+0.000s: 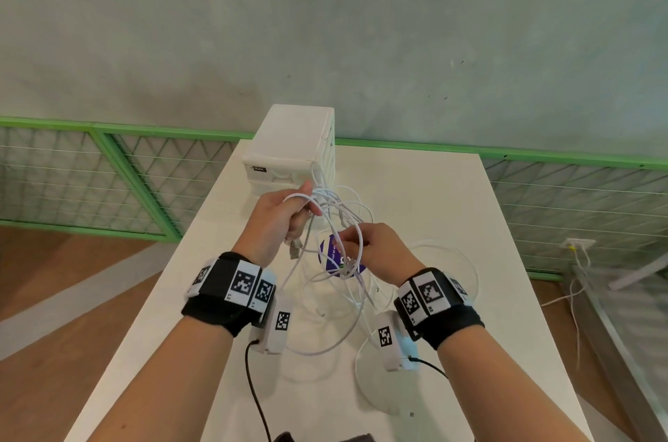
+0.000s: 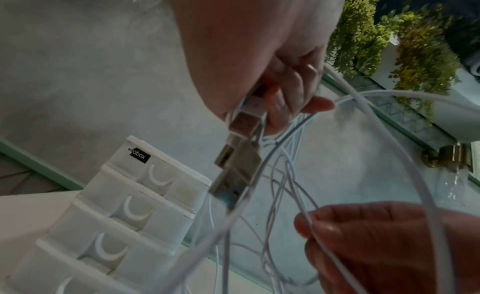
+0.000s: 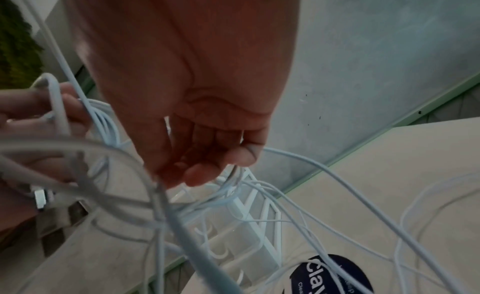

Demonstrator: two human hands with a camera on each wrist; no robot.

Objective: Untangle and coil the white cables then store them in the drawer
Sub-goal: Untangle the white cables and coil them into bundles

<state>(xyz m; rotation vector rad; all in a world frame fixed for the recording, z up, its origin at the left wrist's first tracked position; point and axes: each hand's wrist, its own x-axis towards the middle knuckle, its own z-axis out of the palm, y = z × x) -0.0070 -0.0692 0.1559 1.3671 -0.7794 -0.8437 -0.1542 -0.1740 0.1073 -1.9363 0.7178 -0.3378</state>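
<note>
A tangle of thin white cables [image 1: 336,224] hangs above the white table between both hands. My left hand [image 1: 285,213] grips a bunch of loops, and USB plugs [image 2: 239,165] dangle below its curled fingers [image 2: 288,97]. My right hand [image 1: 365,246] pinches a single strand [image 3: 298,161] between thumb and fingers [image 3: 239,156], lower and to the right. More loops [image 1: 448,260] trail onto the table. The white drawer unit [image 1: 292,148] stands behind the hands, its stacked drawers [image 2: 130,214] with crescent handles closed.
A round purple sticker [image 1: 334,255] lies on the table [image 1: 506,333] beneath the cables. A green-framed mesh fence [image 1: 108,174] runs behind the table under a grey wall. Black wrist-camera leads [image 1: 253,387] hang by my forearms. Another cable [image 1: 574,282] hangs from a wall socket at right.
</note>
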